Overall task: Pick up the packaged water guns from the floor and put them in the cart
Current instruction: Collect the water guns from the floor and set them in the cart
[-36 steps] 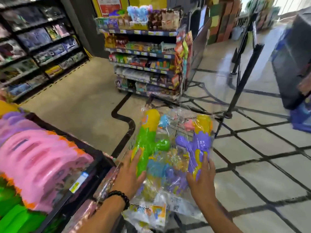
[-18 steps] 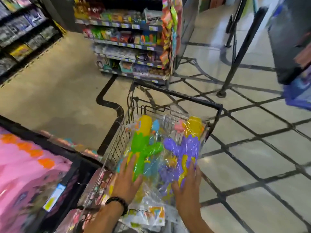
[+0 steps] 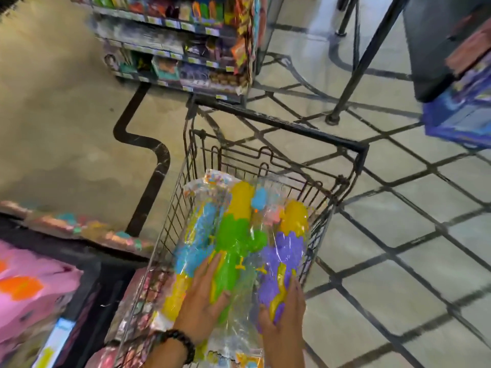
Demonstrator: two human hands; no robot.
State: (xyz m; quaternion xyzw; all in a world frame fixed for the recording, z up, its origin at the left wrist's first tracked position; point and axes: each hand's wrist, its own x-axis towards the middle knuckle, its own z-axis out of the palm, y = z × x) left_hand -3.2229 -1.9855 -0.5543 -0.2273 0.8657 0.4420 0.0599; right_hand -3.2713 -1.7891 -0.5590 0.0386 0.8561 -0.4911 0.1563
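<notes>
Since the earlier frame the clear plastic packs of water guns (image 3: pixel 239 251) have gone down from above the rim into the black wire shopping cart (image 3: pixel 281 126), and the view has tipped downward so the whole basket now shows.

The left hand's fingers (image 3: pixel 212 269) lie straight and close together, flat on the pack's plastic over the green and yellow water gun (image 3: pixel 231 235); its thumb points toward the right, pressed on the same film. The left hand (image 3: pixel 202 301) wears a black beaded bracelet (image 3: pixel 178 341) at the wrist. The right hand's fingers (image 3: pixel 295 282) curl over the right edge of the pack, with the thumb set on top, so the right hand (image 3: pixel 284 325) pinches the film beside the purple and yellow water gun (image 3: pixel 287 256). A blue and yellow water gun (image 3: pixel 196 251) lies in another pack at the left, against the cart's wire side. The packs rest tilted inside the basket, their far ends toward the cart's front wall, their near ends with printed card headers by the wrists; the print on the headers is too blurred to read.

Left of the cart, a black bin (image 3: pixel 87 288) holds pink and orange packaged toys (image 3: pixel 32 288), with a small blue and white tag on its edge, unreadable. Ahead stands a dark shelf unit of small packaged goods (image 3: pixel 183 57) with pale price strips, all blurred. The tiled floor with dark diagonal lines (image 3: pixel 398 261) spreads to the right, where a black slanted metal post (image 3: pixel 364 59) stands and a blue box (image 3: pixel 459 118) sits at the edge.
</notes>
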